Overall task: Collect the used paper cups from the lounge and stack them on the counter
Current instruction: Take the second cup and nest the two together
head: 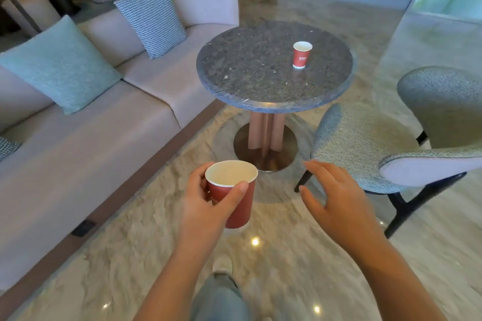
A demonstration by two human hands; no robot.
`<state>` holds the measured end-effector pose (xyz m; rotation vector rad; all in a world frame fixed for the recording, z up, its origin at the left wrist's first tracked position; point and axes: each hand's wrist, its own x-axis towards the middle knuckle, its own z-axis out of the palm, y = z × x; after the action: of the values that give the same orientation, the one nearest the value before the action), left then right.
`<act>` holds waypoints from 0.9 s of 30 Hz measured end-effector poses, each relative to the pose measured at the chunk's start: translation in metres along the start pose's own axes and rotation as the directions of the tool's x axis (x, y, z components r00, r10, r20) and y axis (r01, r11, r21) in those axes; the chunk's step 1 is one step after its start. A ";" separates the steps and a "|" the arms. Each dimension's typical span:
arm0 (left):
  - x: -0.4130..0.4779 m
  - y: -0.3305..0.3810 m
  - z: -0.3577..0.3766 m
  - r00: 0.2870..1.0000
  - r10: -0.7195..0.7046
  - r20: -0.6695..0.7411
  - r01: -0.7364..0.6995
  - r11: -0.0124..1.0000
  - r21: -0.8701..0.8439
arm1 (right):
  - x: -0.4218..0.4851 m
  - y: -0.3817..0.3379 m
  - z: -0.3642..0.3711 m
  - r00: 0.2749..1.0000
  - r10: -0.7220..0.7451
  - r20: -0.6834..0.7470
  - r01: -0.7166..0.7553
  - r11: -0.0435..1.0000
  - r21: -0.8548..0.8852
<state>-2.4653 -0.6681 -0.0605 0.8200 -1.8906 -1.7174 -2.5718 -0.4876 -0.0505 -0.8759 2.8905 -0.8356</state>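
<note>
My left hand [206,203] grips a red paper cup [240,206] with a white inside, held upright above the floor in front of me. A second red paper cup [302,55] stands upright on the far right part of a round dark stone table [250,78]. My right hand [336,198] hovers to the right of the held cup, fingers spread and relaxed, holding nothing. Both hands are well short of the table.
A beige sofa [99,122] with a teal cushion [60,65] and a checked cushion [152,18] runs along the left. Two grey upholstered chairs [365,143] stand right of the table. The floor [287,255] is polished marble. My leg and shoe show at the bottom.
</note>
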 end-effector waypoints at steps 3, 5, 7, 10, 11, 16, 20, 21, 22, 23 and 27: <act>0.047 -0.002 0.020 0.996 0.017 0.083 -0.016 1.000 -0.003 | 0.035 0.015 0.006 0.998 0.062 -0.003 -0.062 0.998 -0.012; 0.082 -0.003 0.030 0.992 0.022 0.121 -0.025 0.999 0.022 | 0.063 0.020 0.011 0.996 0.093 -0.012 -0.093 0.995 -0.022; 0.122 -0.002 0.037 0.990 0.029 0.136 -0.035 0.999 0.039 | 0.097 0.020 0.015 0.992 0.123 -0.028 -0.124 0.992 -0.033; 0.188 0.009 0.041 0.988 0.057 0.142 -0.066 0.996 0.058 | 0.153 0.015 0.021 0.989 0.135 -0.056 -0.139 0.988 -0.067; 0.210 0.014 0.043 0.987 0.069 0.148 -0.080 0.994 0.068 | 0.173 0.012 0.023 0.989 0.134 -0.058 -0.139 0.987 -0.082; 0.310 0.036 0.062 0.961 0.131 0.243 -0.153 0.985 0.074 | 0.265 -0.001 0.035 0.982 0.149 -0.114 -0.159 0.984 -0.080; 0.363 0.040 0.080 0.946 0.128 0.297 -0.151 0.987 0.056 | 0.313 0.001 0.046 0.974 0.193 -0.116 -0.201 0.978 -0.062; 0.372 0.039 0.085 0.944 0.118 0.308 -0.138 0.989 0.045 | 0.320 0.005 0.048 0.972 0.206 -0.108 -0.214 0.975 -0.063; 0.382 0.037 0.090 0.941 0.105 0.321 -0.123 0.992 0.037 | 0.327 0.010 0.049 0.970 0.220 -0.106 -0.227 0.972 -0.063; 0.390 0.034 0.096 0.937 0.091 0.336 -0.109 0.993 0.034 | 0.334 0.015 0.049 0.966 0.236 -0.109 -0.244 0.968 -0.061; 0.422 0.027 0.126 0.918 0.057 0.393 -0.077 0.996 0.034 | 0.363 0.045 0.048 0.947 0.303 -0.108 -0.312 0.948 -0.068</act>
<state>-2.8581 -0.8683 -0.0735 0.4399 -2.1965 -1.9079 -2.8936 -0.6670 -0.0627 -0.3763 3.0503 -0.7490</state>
